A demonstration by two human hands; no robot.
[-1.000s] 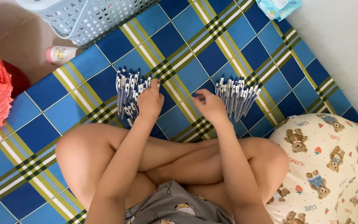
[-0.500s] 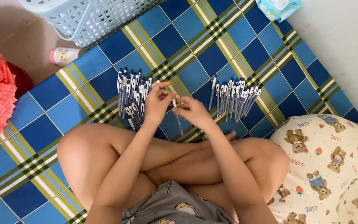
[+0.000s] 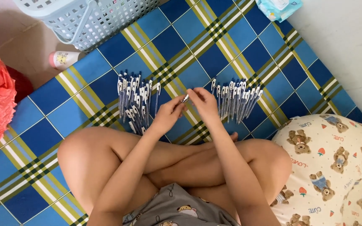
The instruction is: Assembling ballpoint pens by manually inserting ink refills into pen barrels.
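A single pen (image 3: 185,98) is pinched between the left hand (image 3: 167,117) and right hand (image 3: 204,104), both closed on it above the blue plaid mat (image 3: 231,46); a pile of pens (image 3: 134,100) lies just left, another pen pile (image 3: 236,99) just right; crossed legs (image 3: 177,159) sit below; a lattice basket (image 3: 80,21), small bottle (image 3: 63,59), bear-print pillow (image 3: 336,167) lie around.

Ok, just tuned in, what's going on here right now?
A person sits cross-legged on a blue plaid mat. Both hands meet over it: the left hand and right hand pinch one small pen between them. One pile of pens lies to the left, another pile to the right.
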